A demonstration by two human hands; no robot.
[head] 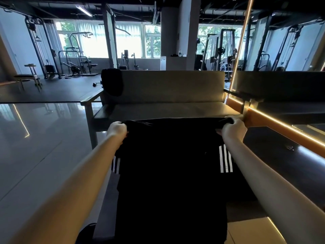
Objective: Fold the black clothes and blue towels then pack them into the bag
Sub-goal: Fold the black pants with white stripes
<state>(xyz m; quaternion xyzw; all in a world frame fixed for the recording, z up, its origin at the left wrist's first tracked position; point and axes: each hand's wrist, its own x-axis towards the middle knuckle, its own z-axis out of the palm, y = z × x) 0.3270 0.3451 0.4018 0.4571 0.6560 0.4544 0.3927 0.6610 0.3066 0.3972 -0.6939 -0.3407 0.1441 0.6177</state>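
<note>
A black garment with three white stripes on each side hangs spread out in front of me, in the air before the bench. My left hand grips its upper left corner and my right hand grips its upper right corner, stretching the top edge between them. Another black cloth is draped over the left end of the bench's backrest. No blue towel and no bag can be seen.
A grey cushioned bench with wooden armrests stands straight ahead. A mirrored wall with an orange lit ledge runs along the right. Glossy floor lies to the left, gym machines stand further back.
</note>
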